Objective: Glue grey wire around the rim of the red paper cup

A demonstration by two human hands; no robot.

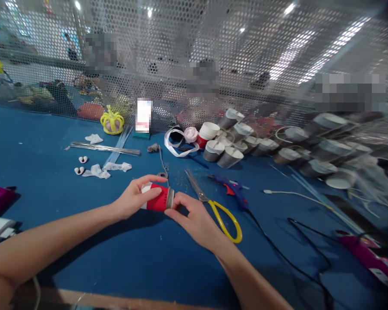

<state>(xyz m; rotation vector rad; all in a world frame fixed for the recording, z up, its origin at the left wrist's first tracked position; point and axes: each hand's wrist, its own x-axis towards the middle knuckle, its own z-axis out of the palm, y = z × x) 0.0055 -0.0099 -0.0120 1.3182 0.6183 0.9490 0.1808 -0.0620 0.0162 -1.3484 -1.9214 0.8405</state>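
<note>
Red paper cup (pixel 157 199) lies sideways over the blue table (pixel 45 172), held btwn both hands. Left hand (pixel 134 199) wraps its mouth end, fingers curled around; right hand (pixel 194 219) pinches the base end w/ fingertips. Yellow-handled scissors (pixel 213 206) just beside right hand; blue glue gun (pixel 231 189) near.

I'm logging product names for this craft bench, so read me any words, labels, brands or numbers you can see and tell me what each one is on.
No text can be read anywhere in this view.
White upright card by the mesh screen: pixelated, unreadable.
Red paper cup with white rim, held sideways by the left hand and right hand: no print visible.
Magenta device at the right edge: white label, too blurred.
</note>
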